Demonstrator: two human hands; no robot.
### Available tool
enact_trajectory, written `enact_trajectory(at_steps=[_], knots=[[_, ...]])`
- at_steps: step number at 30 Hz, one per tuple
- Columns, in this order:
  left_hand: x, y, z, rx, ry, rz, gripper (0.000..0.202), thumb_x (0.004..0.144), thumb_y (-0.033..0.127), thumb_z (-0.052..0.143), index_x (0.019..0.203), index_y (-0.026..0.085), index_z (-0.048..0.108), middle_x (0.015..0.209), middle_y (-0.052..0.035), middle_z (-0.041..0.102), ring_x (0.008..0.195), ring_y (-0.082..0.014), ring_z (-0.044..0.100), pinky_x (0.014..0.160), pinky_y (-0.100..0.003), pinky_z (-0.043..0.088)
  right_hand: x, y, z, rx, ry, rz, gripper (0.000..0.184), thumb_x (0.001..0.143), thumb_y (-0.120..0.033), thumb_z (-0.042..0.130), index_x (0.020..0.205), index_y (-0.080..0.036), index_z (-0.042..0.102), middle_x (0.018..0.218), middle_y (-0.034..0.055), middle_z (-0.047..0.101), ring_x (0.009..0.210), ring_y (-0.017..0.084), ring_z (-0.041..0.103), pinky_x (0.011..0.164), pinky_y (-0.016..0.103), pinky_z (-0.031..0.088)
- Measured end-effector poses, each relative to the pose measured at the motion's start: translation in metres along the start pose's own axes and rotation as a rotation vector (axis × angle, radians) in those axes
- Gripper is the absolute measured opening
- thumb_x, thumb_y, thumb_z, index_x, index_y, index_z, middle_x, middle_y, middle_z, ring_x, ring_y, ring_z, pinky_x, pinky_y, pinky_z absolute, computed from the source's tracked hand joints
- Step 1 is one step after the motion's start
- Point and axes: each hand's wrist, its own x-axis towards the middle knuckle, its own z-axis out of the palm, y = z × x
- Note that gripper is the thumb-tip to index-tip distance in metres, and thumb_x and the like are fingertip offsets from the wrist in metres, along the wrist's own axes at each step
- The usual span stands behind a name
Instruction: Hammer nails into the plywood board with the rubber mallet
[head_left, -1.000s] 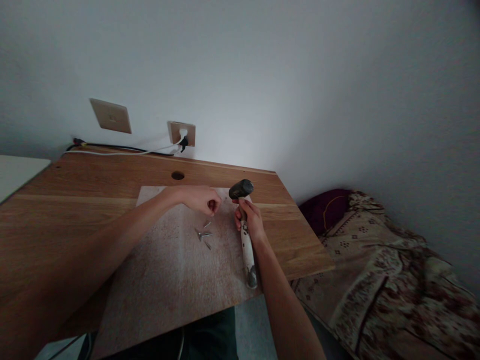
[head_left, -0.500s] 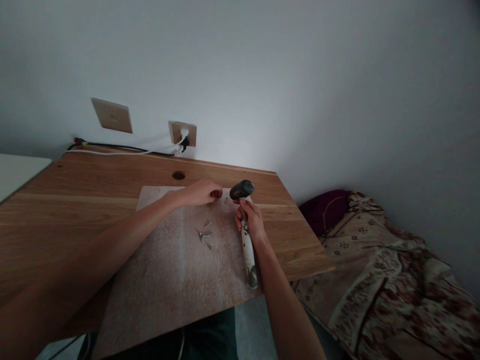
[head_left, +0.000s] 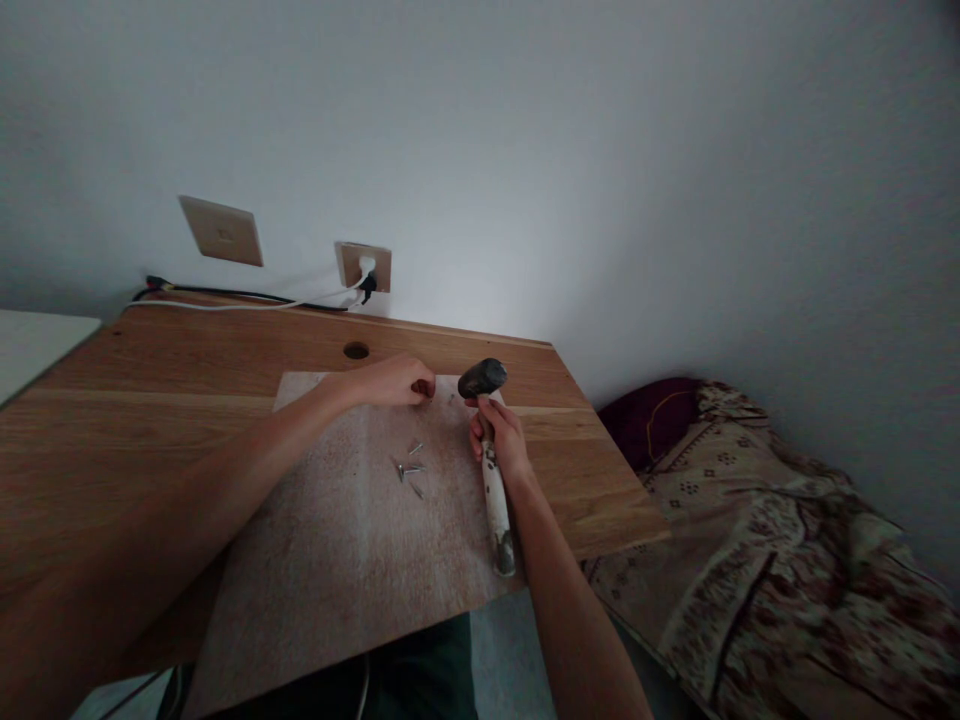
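My right hand [head_left: 501, 440] is wrapped round a hammer [head_left: 496, 500], high on its worn white handle. The dark hammer head [head_left: 482, 378] is above the far right part of a thin wooden board [head_left: 322, 560]. My left hand [head_left: 397, 381] is at the board's far edge with its fingers curled in; whatever they hold, if anything, is hidden. Between the two hands a tiny dark nail-like bit [head_left: 451, 398] shows on the board. Several loose silver nails [head_left: 409, 468] lie near the board's middle.
Under the board is a wooden desk [head_left: 97, 440] with a round cable hole [head_left: 356, 350]. Cables [head_left: 247, 300] run along the wall to a socket [head_left: 364, 267]. A patterned blanket [head_left: 720, 530] and a purple cloth [head_left: 652, 425] are off to the right.
My left hand has shifted slightly left, away from the hammer head. My right hand and the hammer stay almost where they were, and the loose nails lie as before.
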Motion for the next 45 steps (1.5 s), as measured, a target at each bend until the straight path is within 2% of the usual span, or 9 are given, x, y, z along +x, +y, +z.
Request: enact_trajectory(at_steps=[11,16,22,27,30,34,36,40,45], knots=[[0.002,-0.004,0.004,-0.017,-0.009,0.032,0.019,0.083,0.009,0.065,0.089,0.019,0.079,0.084,-0.0019,0.079,0.076,-0.0157,0.071,0.074,-0.025,0.047,-0.001,0.000,0.002,-0.003,0.006,0.012,0.054,0.073,-0.067,0.074,0.094,-0.018,0.068,0.051,-0.0099,0.047,0.032,0.009,0.042,0.030,0.023,0.030],[0.005,-0.005,0.016,-0.037,0.069,0.009,0.020,0.082,0.010,0.063,0.093,0.017,0.078,0.091,-0.0054,0.079,0.081,-0.0180,0.071,0.076,-0.027,0.048,-0.001,-0.001,0.001,-0.004,-0.021,0.031,0.056,0.072,-0.067,0.076,0.095,-0.017,0.069,0.050,-0.0100,0.048,0.031,0.009,0.043,0.030,0.023,0.031],[0.003,-0.010,0.027,-0.167,0.138,-0.025,0.021,0.077,0.011,0.065,0.092,0.017,0.078,0.082,-0.0012,0.076,0.074,-0.0162,0.069,0.069,-0.024,0.047,-0.004,-0.005,0.003,0.038,-0.108,0.068,0.050,0.075,-0.062,0.074,0.097,-0.017,0.070,0.054,-0.0080,0.051,0.035,0.009,0.045,0.032,0.023,0.032],[0.002,-0.012,0.027,-0.221,0.150,-0.091,0.024,0.077,0.014,0.066,0.098,0.016,0.076,0.084,-0.0013,0.077,0.075,-0.0161,0.071,0.068,-0.023,0.048,-0.006,-0.006,0.007,0.064,-0.172,0.103,0.047,0.073,-0.058,0.075,0.097,-0.018,0.071,0.058,-0.0069,0.055,0.037,0.009,0.046,0.034,0.023,0.034],[0.001,-0.010,0.026,-0.247,0.147,-0.113,0.033,0.076,0.016,0.067,0.109,0.016,0.074,0.085,-0.0009,0.077,0.075,-0.0160,0.071,0.067,-0.023,0.049,-0.007,-0.006,0.010,0.077,-0.194,0.103,0.048,0.073,-0.058,0.077,0.099,-0.018,0.071,0.060,-0.0069,0.057,0.037,0.009,0.046,0.034,0.022,0.032],[0.001,-0.009,0.027,-0.255,0.175,-0.120,0.038,0.078,0.026,0.073,0.114,0.015,0.071,0.085,-0.0018,0.077,0.074,-0.0167,0.070,0.067,-0.024,0.048,-0.007,-0.005,0.013,0.084,-0.221,0.099,0.051,0.074,-0.059,0.076,0.106,-0.019,0.069,0.061,-0.0076,0.058,0.037,0.009,0.047,0.034,0.023,0.033],[0.001,-0.010,0.028,-0.261,0.195,-0.114,0.040,0.079,0.031,0.075,0.116,0.016,0.071,0.086,-0.0022,0.077,0.075,-0.0175,0.071,0.068,-0.025,0.048,-0.007,-0.004,0.013,0.058,-0.246,0.101,0.051,0.074,-0.061,0.076,0.104,-0.020,0.068,0.062,-0.0073,0.060,0.038,0.010,0.048,0.034,0.023,0.034],[0.001,-0.011,0.029,-0.274,0.214,-0.118,0.047,0.078,0.028,0.075,0.123,0.016,0.068,0.086,-0.0028,0.079,0.077,-0.0192,0.073,0.071,-0.026,0.050,-0.008,-0.003,0.014,0.004,-0.240,0.082,0.046,0.075,-0.062,0.075,0.095,-0.021,0.066,0.062,-0.0070,0.059,0.037,0.010,0.048,0.034,0.024,0.032],[0.001,-0.011,0.028,-0.285,0.204,-0.139,0.049,0.077,0.030,0.076,0.123,0.015,0.069,0.086,-0.0035,0.079,0.078,-0.0206,0.074,0.072,-0.027,0.051,-0.011,-0.006,0.014,-0.004,-0.233,0.040,0.044,0.078,-0.062,0.072,0.095,-0.021,0.066,0.061,-0.0074,0.058,0.036,0.009,0.046,0.033,0.024,0.031]])
